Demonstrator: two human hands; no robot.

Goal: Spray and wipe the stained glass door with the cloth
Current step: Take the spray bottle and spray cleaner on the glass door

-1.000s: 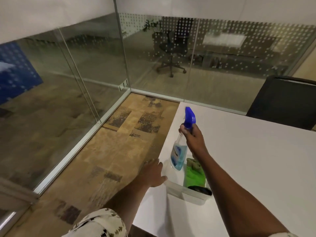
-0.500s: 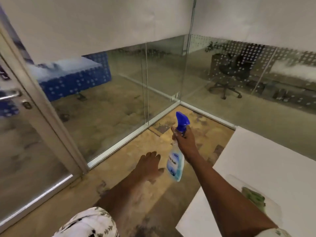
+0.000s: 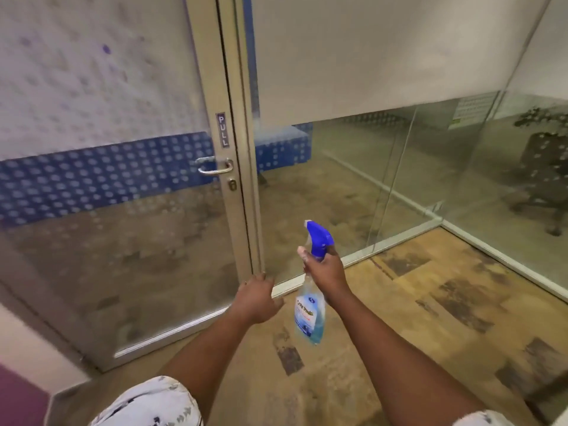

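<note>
The glass door (image 3: 116,229) fills the left half of the view, with a dotted frosted band, a metal frame, a "PULL" label and a lever handle (image 3: 215,168). My right hand (image 3: 325,267) grips the neck of a clear spray bottle (image 3: 309,315) with a blue trigger head; the bottle hangs down in front of the door's frame. My left hand (image 3: 256,298) is empty, fingers apart, held low just left of the bottle near the door's lower edge. No cloth is in view.
Fixed glass panels (image 3: 353,186) run to the right of the door and meet another glass wall at a corner. The floor is patterned brown carpet (image 3: 430,302). An office chair (image 3: 544,186) stands behind the far glass. A purple surface (image 3: 18,398) is at the bottom left.
The view has swung left from the white table and its tray to the glass door. My right hand still carries the spray bottle; my left hand left the tray and stays empty.
</note>
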